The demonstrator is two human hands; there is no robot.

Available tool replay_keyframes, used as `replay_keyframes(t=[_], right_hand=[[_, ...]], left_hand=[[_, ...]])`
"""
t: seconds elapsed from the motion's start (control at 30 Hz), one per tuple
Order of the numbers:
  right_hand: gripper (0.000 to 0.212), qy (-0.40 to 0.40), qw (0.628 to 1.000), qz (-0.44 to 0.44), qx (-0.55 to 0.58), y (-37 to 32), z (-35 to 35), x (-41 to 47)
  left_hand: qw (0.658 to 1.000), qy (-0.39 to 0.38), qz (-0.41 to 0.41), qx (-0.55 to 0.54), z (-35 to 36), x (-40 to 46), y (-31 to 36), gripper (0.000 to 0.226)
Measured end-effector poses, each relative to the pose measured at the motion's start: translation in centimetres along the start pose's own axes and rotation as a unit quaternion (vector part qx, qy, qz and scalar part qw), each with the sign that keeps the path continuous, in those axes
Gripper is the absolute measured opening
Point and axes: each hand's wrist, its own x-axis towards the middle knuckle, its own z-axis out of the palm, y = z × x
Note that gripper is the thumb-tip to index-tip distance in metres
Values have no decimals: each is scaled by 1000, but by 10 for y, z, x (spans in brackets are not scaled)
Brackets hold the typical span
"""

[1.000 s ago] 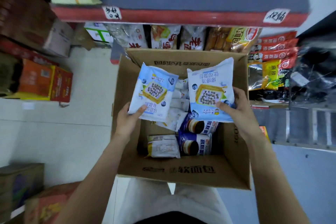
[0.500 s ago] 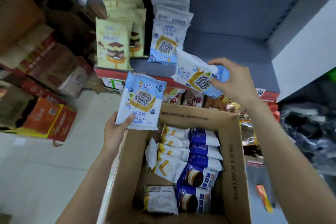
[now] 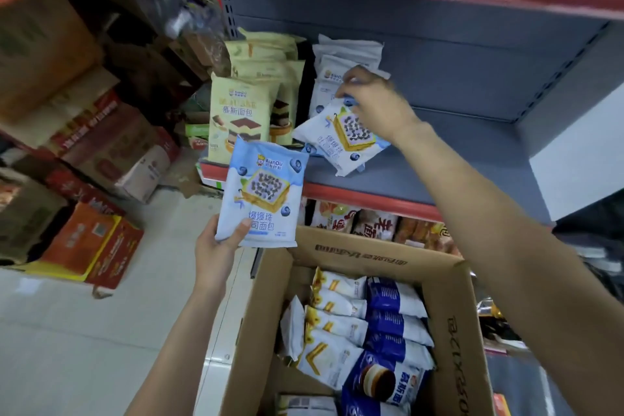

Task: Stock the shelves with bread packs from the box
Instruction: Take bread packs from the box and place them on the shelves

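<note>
Right hand (image 3: 373, 105) is gripping a blueberry bread pack (image 3: 341, 138) on the grey shelf (image 3: 456, 159), left hand (image 3: 216, 253) is pinching another pack (image 3: 260, 192) at 7 o'clock of it, above the box (image 3: 452, 331).

- Brown cardboard cartons (image 3: 44, 44) piled at the far left, blurred.
- An orange-and-yellow carton (image 3: 91, 243) on the pale tiled floor (image 3: 67, 348), near its left edge.
- A small brown carton (image 3: 145, 169) on the floor, behind the orange one.
- Dark clutter (image 3: 587, 246) at the right edge, too dim to make out.
</note>
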Motion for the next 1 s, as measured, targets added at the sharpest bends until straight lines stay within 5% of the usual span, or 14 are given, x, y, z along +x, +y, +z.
replay_keyframes(t=[0.13, 0.23, 0.37, 0.67, 0.8, 0.87, 1.0], right_hand=[[28, 33, 990, -50, -131, -22, 30, 9], [48, -10, 978, -29, -205, -25, 61, -14], [74, -11, 976, -7, -216, -27, 96, -48], [79, -2, 970, 47, -237, -12, 97, -39], [40, 137, 988, 11, -66, -6, 95, -60], [26, 184, 978, 62, 77, -7, 86, -78], [49, 85, 844, 248, 469, -26, 61, -103]], left_hand=[[1000, 7, 6, 3, 0, 9, 4, 21], [1000, 5, 11, 2, 2, 13, 6, 16], [1000, -1, 1, -5, 4, 18, 5, 15], [1000, -17, -2, -26, 22, 22, 15, 28], [997, -59, -2, -46, 46, 33, 33, 28], [994, -100, 3, -37, 61, 46, 41, 32], [981, -188, 32, 36, 99, 78, 53, 33]])
